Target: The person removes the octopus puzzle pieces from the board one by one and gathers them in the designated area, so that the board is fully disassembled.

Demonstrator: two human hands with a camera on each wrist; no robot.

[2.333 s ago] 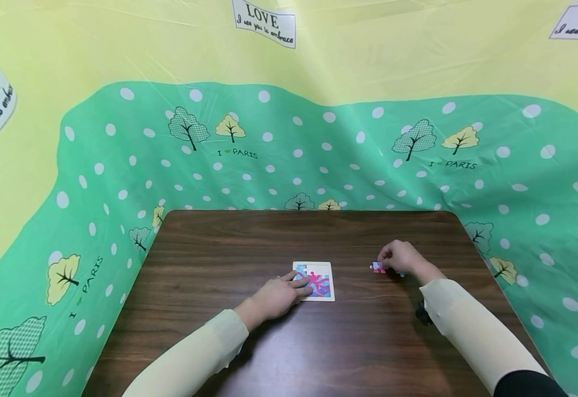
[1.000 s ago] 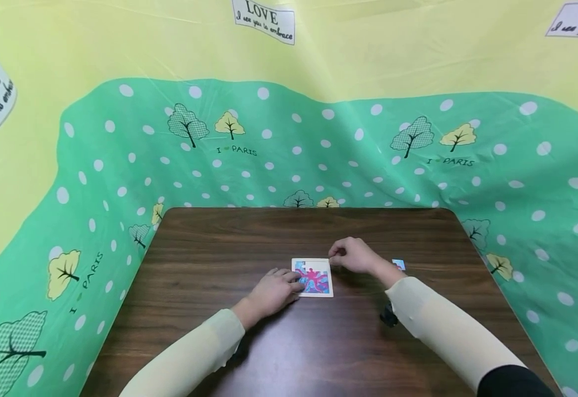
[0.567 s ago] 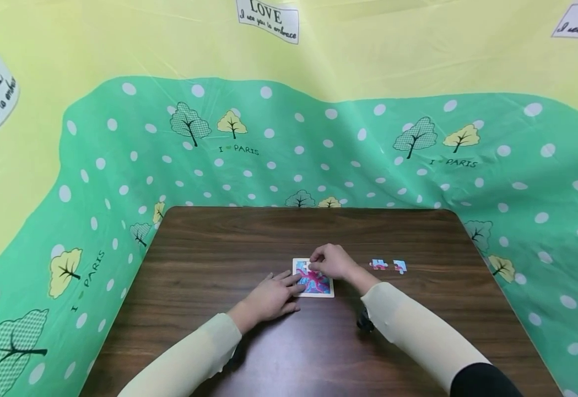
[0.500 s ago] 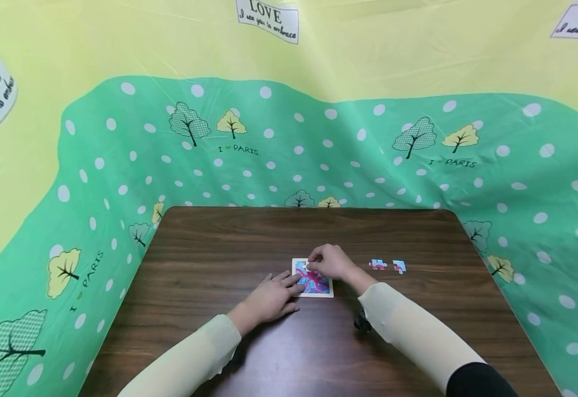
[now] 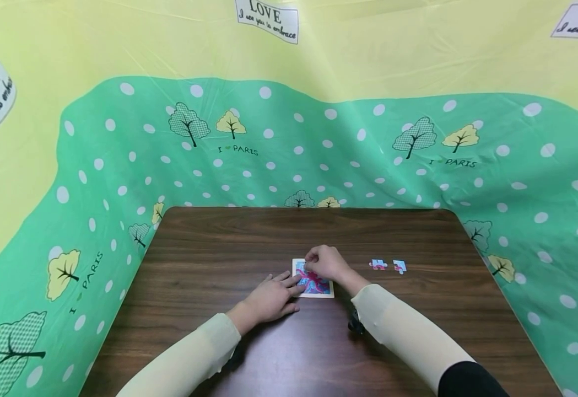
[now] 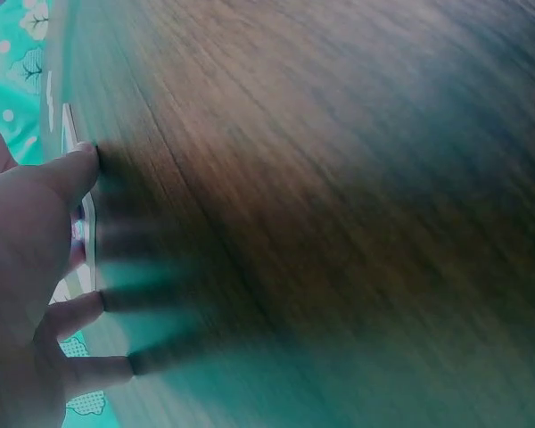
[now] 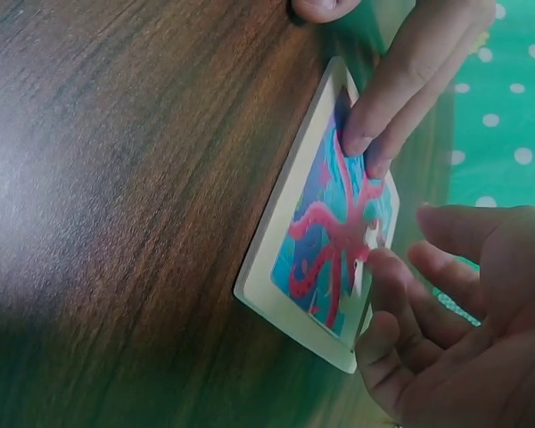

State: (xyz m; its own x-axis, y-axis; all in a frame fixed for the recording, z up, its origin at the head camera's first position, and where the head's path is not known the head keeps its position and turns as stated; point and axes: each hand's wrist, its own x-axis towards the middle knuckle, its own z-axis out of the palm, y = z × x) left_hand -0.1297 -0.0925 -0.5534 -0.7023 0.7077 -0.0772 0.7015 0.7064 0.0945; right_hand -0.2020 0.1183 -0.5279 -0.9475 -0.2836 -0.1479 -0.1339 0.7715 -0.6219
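A small jigsaw puzzle (image 5: 321,286) in a white frame, picturing a pink octopus on blue, lies mid-table. My left hand (image 5: 269,296) is spread flat, its fingertips resting on the puzzle's left side. In the right wrist view, two left fingers (image 7: 397,107) press on the picture. Over the puzzle's upper part, my right hand (image 5: 329,263) has its thumb and fingers curled in a pinch around a puzzle piece that the fingers hide. Right fingertips (image 7: 381,260) reach the picture near a pale gap in it.
Two loose puzzle pieces (image 5: 378,264) lie on the brown wooden table (image 5: 219,237), to the right of the puzzle. A green and yellow printed cloth (image 5: 318,138) hangs around the table's back and sides.
My right hand has come left from the loose pieces to the puzzle's top, then shifted slightly further left over it. My left hand has stayed at the puzzle's left side.
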